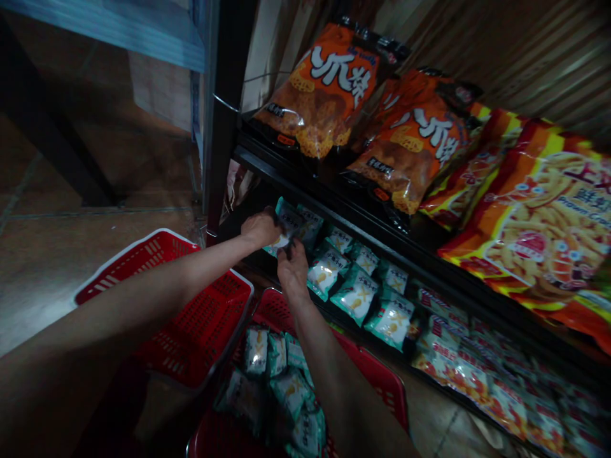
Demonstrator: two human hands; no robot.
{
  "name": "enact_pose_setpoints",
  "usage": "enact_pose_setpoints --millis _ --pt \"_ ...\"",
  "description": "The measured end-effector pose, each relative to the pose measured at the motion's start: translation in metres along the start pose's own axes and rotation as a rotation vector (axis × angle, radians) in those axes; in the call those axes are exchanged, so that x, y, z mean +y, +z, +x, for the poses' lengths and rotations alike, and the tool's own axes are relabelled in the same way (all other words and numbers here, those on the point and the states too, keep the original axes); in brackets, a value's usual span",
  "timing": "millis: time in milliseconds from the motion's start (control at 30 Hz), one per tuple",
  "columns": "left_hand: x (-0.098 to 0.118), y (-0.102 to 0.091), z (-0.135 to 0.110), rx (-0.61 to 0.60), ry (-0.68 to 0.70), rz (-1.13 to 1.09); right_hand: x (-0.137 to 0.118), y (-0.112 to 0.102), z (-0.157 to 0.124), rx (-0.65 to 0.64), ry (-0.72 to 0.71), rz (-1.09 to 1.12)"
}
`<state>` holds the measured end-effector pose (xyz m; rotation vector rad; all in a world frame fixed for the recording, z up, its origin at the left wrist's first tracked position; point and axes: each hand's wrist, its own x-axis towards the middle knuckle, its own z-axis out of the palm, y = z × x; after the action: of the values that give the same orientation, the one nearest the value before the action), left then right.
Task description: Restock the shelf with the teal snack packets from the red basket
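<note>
At the left end of the lower shelf, both hands are on a small green-and-white snack packet (282, 241). My left hand (260, 230) has its fingers closed on the packet's left side, partly hidden in shadow. My right hand (294, 264) pinches the packet's lower right edge between thumb and fingers. Similar green packets (356, 294) lie in rows to the right on the shelf, and others stand just behind my hands. Below my right forearm, a red basket (382, 375) holds several more green snack packets (289, 388).
A second red basket (191, 331) with a white rim stands on the tiled floor at left. Large orange snack bags (324, 89) and yellow-red bags (539, 229) fill the upper shelf (305, 181). A dark upright post (229, 95) borders the shelf's left end. Red-and-white packets (458, 356) line the lower right.
</note>
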<state>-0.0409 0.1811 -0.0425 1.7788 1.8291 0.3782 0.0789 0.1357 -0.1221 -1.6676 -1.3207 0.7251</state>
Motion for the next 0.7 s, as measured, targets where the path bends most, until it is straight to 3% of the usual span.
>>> enact_pose_setpoints --millis 133,267,467,700 --pt "0.021 0.017 0.000 0.036 0.100 -0.080 -0.023 -0.029 0.003 0.063 0.023 -0.222" --pt "0.034 0.042 0.005 0.031 0.140 -0.088 -0.031 -0.042 0.007 0.087 0.057 -0.310" --pt "0.037 0.066 0.013 0.069 0.200 -0.074 -0.016 -0.041 0.009 0.075 0.082 -0.274" --pt "0.033 0.062 0.009 0.047 0.158 -0.019 -0.010 -0.034 0.005 0.066 0.072 -0.288"
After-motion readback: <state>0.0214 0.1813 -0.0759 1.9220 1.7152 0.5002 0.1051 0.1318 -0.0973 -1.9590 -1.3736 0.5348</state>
